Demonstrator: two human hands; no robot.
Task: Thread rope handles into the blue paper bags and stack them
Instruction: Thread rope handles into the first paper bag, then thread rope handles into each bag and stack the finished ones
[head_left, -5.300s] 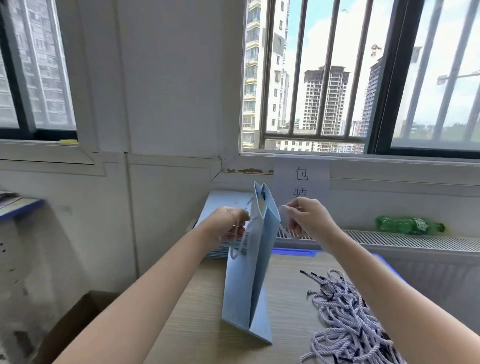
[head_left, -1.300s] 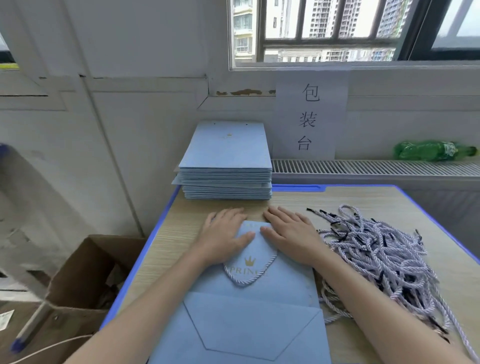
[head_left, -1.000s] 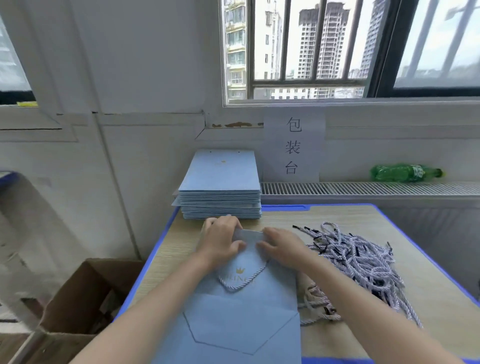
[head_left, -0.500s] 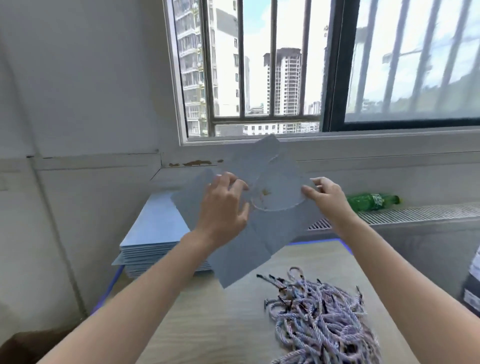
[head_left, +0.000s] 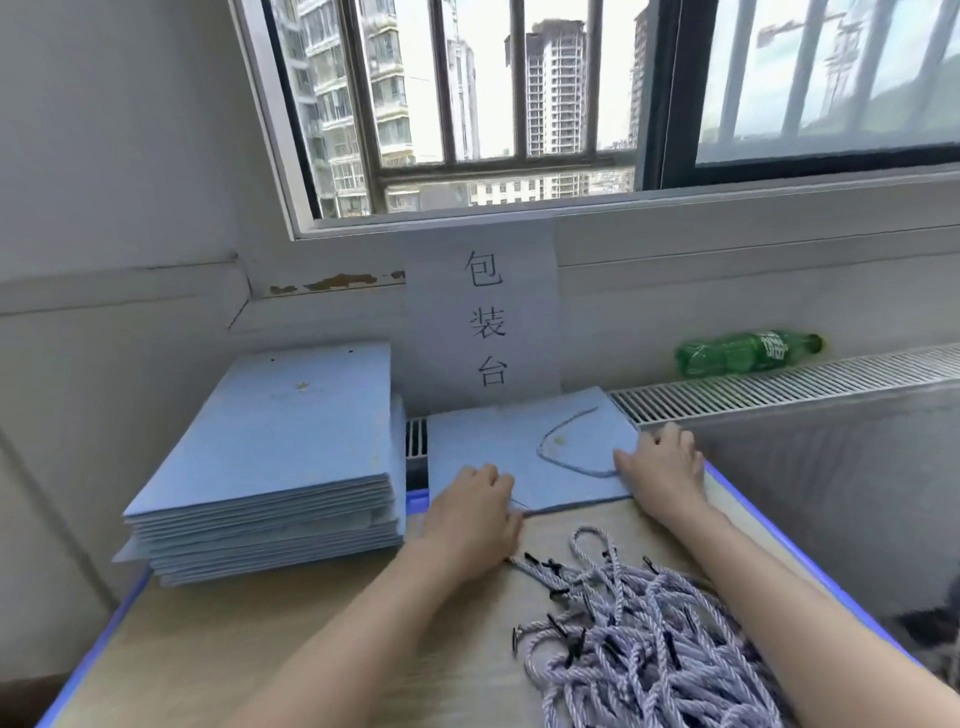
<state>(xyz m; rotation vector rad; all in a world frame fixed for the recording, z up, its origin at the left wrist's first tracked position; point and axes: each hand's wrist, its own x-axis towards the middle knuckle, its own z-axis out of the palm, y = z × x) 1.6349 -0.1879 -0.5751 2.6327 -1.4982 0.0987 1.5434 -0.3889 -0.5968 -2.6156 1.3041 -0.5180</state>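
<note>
A flat blue paper bag with a rope handle looped on top lies at the table's far edge, partly over the radiator grille. My left hand rests on its near left corner, fingers bent. At the bag's right edge sits my right hand, fingers curled over that edge. A tall stack of flat blue bags stands to the left. A heap of loose rope handles lies at the near right.
The wooden table has a blue rim. A white radiator grille runs along the back right with a green plastic bottle lying on it. A paper sign hangs on the wall under the barred window.
The bag was flattened on the table near me, then lifted in both hands half a second ago. Now it lies flat at the far edge beside the stack.
</note>
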